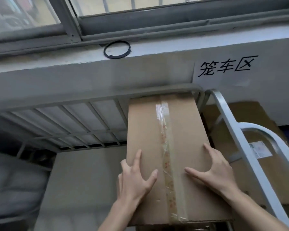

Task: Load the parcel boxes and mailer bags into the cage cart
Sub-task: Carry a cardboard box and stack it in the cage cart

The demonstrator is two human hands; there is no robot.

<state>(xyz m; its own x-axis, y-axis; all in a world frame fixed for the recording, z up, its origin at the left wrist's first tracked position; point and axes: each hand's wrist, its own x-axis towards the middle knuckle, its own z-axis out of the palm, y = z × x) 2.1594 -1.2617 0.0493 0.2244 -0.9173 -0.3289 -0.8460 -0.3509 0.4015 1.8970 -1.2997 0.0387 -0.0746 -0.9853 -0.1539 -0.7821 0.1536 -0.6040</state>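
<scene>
Head view: two hands are pressing on one taped cardboard box (145,130), fingers spread and nearly straight. The left hand (137,179) is straddling its left edge. The right hand (213,172) is lying flat by its right edge. The box's far end is reaching the cage cart (90,104) bars, with one labelled box (270,177) beside it.

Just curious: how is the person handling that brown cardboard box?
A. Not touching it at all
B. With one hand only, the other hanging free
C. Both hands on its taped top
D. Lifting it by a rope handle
C: the left hand and the right hand both rest on the top of the cardboard box, one on each side of its clear tape strip.
</scene>
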